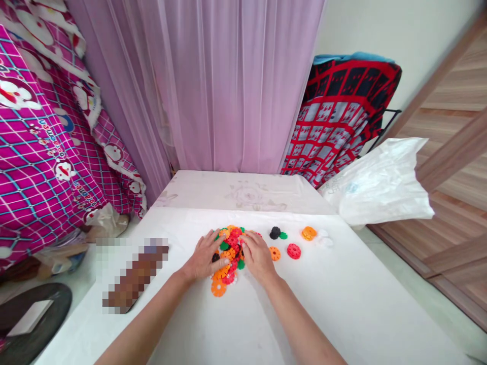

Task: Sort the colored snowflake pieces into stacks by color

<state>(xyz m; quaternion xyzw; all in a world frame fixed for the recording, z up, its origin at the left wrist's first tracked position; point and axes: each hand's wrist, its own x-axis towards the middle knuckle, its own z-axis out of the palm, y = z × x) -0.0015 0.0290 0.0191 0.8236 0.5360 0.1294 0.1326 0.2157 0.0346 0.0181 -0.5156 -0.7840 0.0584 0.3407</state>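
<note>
Orange, red and green discs [229, 252] lie heaped in the middle of the white table [342, 304]. My left hand [205, 257] and right hand [257, 256] press flat on the heap's two sides, fingers spread, gripping nothing. Just right sit a red disc [293, 251] and a black disc [274, 232]. Beyond them lies a bag [380, 185].

One heap of snowflake discs [229, 256] lies too overlapped to count. Right of it lie loose pieces: two orange, the far orange disc [309, 233] and the near orange disc [274, 253]. There is one red disc [293, 251], one black disc [274, 232] and one green disc [283, 235]. The number of white discs [324, 239] is unclear. There are two hands, the left hand [205, 256] and the right hand [257, 256], and one plastic bag [380, 182].
</note>
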